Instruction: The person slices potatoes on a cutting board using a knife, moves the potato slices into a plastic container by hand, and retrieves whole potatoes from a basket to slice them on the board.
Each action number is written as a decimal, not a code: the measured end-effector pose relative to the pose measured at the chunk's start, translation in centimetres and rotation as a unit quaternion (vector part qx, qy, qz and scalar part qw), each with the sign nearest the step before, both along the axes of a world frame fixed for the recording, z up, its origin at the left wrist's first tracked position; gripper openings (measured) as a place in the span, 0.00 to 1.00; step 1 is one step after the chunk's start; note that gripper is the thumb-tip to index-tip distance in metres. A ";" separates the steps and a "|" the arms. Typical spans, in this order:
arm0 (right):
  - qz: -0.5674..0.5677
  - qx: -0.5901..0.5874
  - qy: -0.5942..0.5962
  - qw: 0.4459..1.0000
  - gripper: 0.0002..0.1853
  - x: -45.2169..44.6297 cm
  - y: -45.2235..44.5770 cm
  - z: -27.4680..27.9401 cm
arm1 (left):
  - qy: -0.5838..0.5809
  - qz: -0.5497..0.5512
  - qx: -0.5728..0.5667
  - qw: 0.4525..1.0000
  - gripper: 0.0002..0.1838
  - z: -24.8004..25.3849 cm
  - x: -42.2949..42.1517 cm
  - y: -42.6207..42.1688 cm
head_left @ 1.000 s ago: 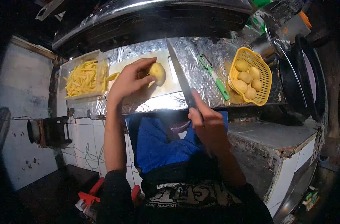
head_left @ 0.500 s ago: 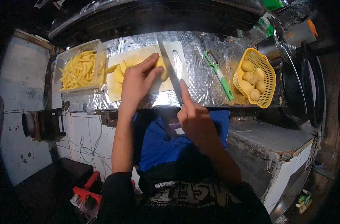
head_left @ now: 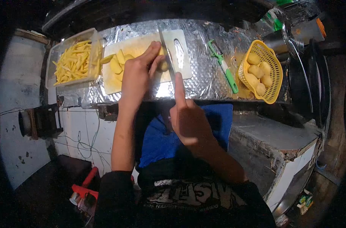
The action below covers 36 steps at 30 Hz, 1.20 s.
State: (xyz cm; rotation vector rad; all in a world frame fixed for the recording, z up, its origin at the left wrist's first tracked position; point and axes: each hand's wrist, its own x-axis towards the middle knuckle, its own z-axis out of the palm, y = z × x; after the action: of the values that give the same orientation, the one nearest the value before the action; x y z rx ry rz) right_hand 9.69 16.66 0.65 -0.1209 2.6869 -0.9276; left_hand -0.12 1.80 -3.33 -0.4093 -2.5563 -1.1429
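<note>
My left hand [head_left: 137,74] is closed on a peeled potato [head_left: 163,65] and presses it to the white cutting board [head_left: 185,45]. The hand covers much of the potato. In my right hand [head_left: 191,119] is a knife [head_left: 167,51], its handle mostly hidden by the fingers and the index finger stretched along the blade. The blade lies at the potato's right side, close to the left fingertips; how deep it sits I cannot tell. Several cut potato slices [head_left: 116,65] rest on the board left of my left hand.
On the left stands a clear plastic container [head_left: 51,72] of potato sticks [head_left: 74,60]. To the right lie a green-and-white peeler [head_left: 225,70] and a yellow basket [head_left: 274,89] with several peeled potatoes [head_left: 255,71]. Foil covers the counter [head_left: 203,85].
The knife has shifted left from beside the potato to its right side, and my right hand moved with it. My left hand keeps its grip. The whole view has shifted slightly.
</note>
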 end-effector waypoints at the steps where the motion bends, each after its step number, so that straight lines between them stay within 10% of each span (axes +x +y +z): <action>1: -0.001 0.002 -0.006 1.000 0.40 -0.1 -0.2 -0.1 | -0.006 -0.001 0.002 1.000 0.17 -0.1 0.0 0.0; 36: 0.007 -0.011 0.133 0.991 0.36 -2.6 -0.6 -2.9 | -0.001 0.086 -0.032 0.996 0.18 -1.8 2.0 0.8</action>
State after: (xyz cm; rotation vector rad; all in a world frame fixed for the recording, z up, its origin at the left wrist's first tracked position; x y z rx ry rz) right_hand 7.09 16.01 -2.22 -0.2870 2.9144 -1.0000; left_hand 1.88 2.60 -5.17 -0.1990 -2.5774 -1.0020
